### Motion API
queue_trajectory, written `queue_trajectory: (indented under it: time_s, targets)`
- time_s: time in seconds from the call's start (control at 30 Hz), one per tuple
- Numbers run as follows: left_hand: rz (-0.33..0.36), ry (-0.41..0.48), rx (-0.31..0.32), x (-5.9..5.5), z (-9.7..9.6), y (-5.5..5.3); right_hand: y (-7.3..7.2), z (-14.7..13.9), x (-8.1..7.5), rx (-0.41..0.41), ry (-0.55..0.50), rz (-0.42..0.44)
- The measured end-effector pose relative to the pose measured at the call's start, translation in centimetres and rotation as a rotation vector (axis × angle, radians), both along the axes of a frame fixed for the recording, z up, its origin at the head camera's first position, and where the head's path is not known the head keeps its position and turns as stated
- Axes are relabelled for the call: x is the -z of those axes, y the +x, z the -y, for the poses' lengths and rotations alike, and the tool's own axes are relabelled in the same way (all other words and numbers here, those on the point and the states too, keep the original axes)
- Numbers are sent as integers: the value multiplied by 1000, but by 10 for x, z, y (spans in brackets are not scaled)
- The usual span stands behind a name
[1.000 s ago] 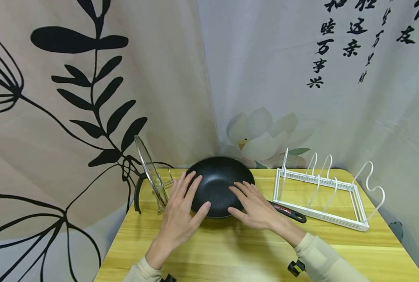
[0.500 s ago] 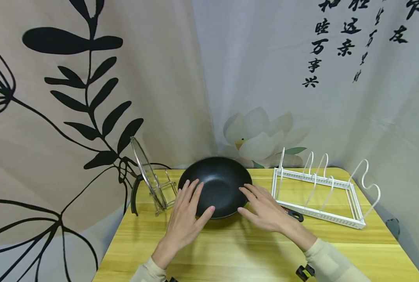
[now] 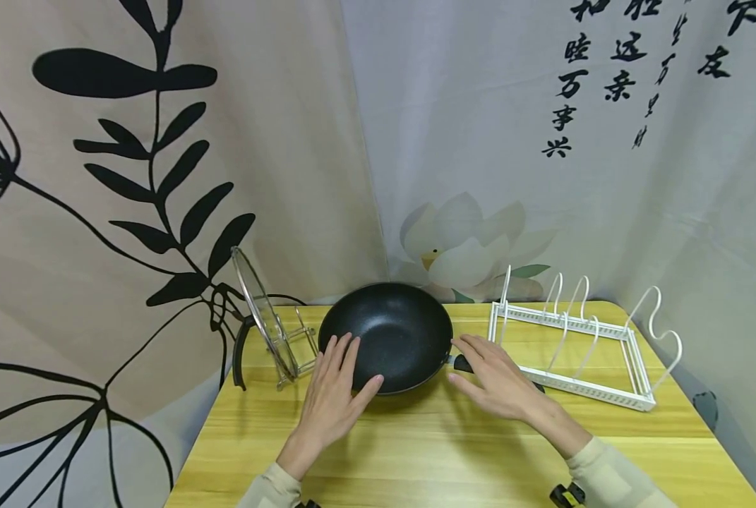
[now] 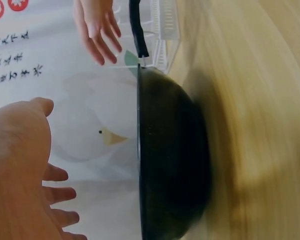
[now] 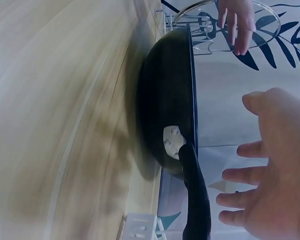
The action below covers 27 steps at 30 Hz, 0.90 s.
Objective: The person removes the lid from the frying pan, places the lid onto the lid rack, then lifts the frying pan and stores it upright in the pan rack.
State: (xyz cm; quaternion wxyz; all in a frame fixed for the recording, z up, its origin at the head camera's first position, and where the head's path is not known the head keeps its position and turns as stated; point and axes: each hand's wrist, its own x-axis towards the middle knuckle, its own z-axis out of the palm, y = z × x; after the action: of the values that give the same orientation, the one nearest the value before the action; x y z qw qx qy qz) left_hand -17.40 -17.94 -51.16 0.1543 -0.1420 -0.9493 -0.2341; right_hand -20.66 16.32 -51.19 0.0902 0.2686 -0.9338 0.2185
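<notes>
Head view: the round black non-stick pan (image 3: 393, 328) sits upright on the yellow wood-grain table (image 3: 409, 466), its long black handle (image 3: 463, 364) beneath the right hand (image 3: 495, 381), presumably for reach; the left hand (image 3: 332, 398) overlaps the near left rim. Left wrist view: the left hand's fingers are parted, gripping nothing, so the table apparently bears the pan. Right wrist view: the right hand, fingers spread, pinches nothing, apart from the handle.

Perhaps a home: wooden table (image 3: 428, 458), patterned curtains (image 3: 301, 141).
</notes>
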Motion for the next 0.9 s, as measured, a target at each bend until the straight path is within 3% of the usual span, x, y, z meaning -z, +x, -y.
queue_trajectory:
  time_s: [0.37, 0.9]
  targets:
    - [20, -52, -43, 15, 4, -4, 0, -18, 5, 39, -2, 40]
    - [65, -36, -124, 32, 9, -9, -1, -33, 4, 71, -15, 114]
